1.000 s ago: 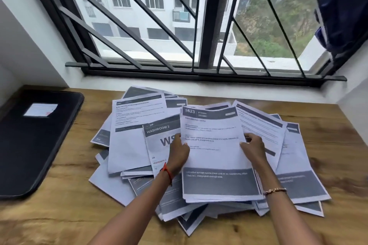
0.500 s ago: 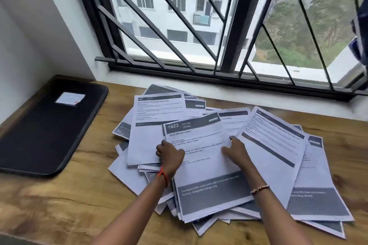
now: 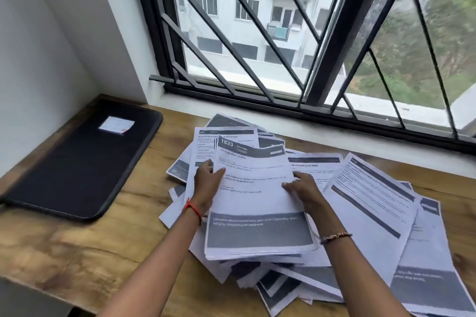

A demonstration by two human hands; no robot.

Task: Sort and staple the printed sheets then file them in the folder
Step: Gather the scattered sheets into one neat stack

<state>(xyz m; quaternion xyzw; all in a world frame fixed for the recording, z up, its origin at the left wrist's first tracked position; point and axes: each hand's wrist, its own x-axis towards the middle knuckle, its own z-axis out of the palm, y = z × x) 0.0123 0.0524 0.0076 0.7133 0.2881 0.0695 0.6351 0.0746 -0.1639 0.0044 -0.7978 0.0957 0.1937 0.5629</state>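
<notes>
At the far left we see one black folder point(image 3: 77, 167) lying flat and closed on the wooden table point(image 3: 77, 247), with one white label point(image 3: 116, 124) near its far edge. It lies well apart from the papers.

Next to the right is the loose pile of printed sheets point(image 3: 373, 213), fanned out and overlapping across the middle and right of the table. There are too many layers for us to count. Each visible page has a dark header band, and several have a grey block at the foot.

On top of the pile, between the two hands, is the 1623 stack point(image 3: 257, 201), a thin bundle whose top page is headed "1623". We cannot count the sheets in it.

The left hand point(image 3: 207, 183) grips its left edge, thumb laid over the top page and the other fingers hidden beneath. One red thread point(image 3: 192, 210) circles that wrist.

The right hand point(image 3: 304, 188) pinches the right edge, thumb on the page. The fingers reach round the edge close together, and we cannot tell how they lie below. One beaded bracelet point(image 3: 334, 237) sits on that wrist.

Behind everything, one window with a black metal grille point(image 3: 334, 33) runs along the table's far side. Through it we see one pale apartment building point(image 3: 244, 8) and green trees to its right.
</notes>
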